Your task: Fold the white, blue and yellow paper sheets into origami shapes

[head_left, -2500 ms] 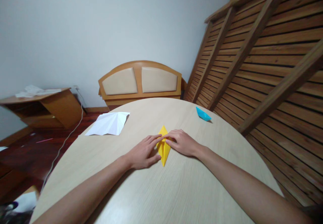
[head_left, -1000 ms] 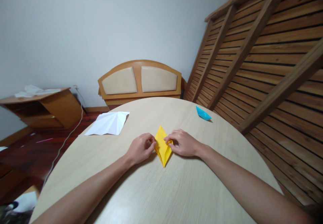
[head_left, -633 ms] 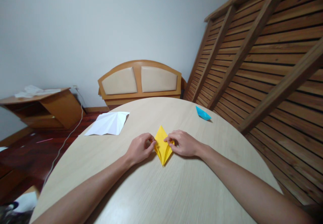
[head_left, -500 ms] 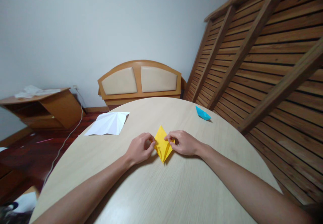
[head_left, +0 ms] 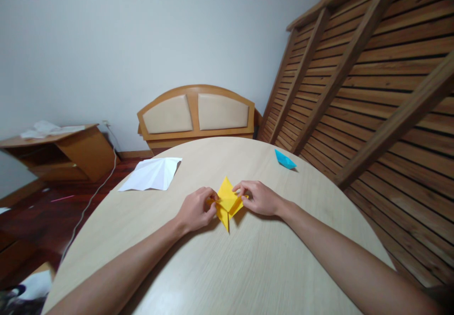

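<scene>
A folded piece of yellow origami paper (head_left: 226,204) lies on the round table in front of me, with a diamond outline and a flap whose lower edges make a V across its middle. My left hand (head_left: 198,208) pinches its left edge between thumb and fingers. On the opposite side, my right hand (head_left: 260,198) grips the right edge, its thumb low and its index finger near the upper face. One yellow point sticks out toward me below the flap. The fingertips partly hide both side corners.
A creased white sheet (head_left: 152,173) lies on the table (head_left: 227,267) at left. A small blue paper boat (head_left: 284,159) sits near the far right edge. Beyond stand a headboard (head_left: 198,111), a low cabinet (head_left: 81,152) and a leaning slatted wooden frame (head_left: 354,88).
The upper layer of the yellow paper has opened out and its flap now lies across the middle. My right hand has shifted slightly away and right; my left hand stays about the same.
</scene>
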{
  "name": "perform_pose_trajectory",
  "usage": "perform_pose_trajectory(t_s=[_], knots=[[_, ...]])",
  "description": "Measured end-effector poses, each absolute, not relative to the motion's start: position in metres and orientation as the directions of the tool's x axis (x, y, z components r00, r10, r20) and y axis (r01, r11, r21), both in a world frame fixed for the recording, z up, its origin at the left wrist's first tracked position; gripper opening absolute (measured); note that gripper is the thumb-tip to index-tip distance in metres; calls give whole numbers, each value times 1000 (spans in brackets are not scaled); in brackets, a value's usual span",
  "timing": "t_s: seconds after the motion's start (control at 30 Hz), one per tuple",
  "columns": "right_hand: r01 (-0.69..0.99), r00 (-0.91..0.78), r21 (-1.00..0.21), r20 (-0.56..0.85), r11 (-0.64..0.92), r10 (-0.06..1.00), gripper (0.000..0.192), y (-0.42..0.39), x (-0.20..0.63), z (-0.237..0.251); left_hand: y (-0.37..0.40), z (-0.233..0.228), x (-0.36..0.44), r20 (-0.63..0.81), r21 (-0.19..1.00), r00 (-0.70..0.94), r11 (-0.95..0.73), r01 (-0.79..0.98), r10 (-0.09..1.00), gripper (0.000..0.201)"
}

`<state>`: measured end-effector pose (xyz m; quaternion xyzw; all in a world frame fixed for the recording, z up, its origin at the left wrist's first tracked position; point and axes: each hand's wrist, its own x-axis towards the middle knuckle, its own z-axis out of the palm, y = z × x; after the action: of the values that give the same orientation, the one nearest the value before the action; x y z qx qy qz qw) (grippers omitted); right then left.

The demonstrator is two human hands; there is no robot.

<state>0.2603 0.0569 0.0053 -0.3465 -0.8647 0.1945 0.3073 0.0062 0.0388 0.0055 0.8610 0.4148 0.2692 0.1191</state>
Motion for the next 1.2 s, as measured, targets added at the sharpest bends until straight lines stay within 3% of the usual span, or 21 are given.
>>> perform_pose_trajectory(t_s=[0.33,0.57,0.93,1.2], knots=[[488,-605,-514,383,706,698,19,55,261,10,41,5,8,351,407,445,-563,719,824,8],[555,-571,-490,364,672,736,11,55,258,10,42,2,7,376,429,411,-549,717,831,8],[590,-501,-527,354,611,790,6,54,254,7,48,-4,7,393,574,353,-527,627,849,4],[565,-464,-562,389,604,796,6,52,248,7,49,-4,8,419,593,326,-527,608,847,4]])
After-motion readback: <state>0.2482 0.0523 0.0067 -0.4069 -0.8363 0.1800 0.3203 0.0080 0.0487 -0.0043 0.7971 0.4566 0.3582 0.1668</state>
